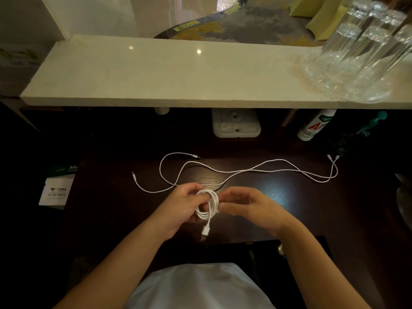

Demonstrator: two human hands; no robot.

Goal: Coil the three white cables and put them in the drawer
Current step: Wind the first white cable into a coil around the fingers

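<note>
nearby, loose cables [245, 170] sprawl beyond coiled cable [208, 206].

The clear drinking glasses [365, 52] on the pale stone shelf [156, 72] run off the right edge, blurred. The white bottle's [314, 126] top hides under that shelf. Print on the white paper card [55, 192] is unreadable.
</note>
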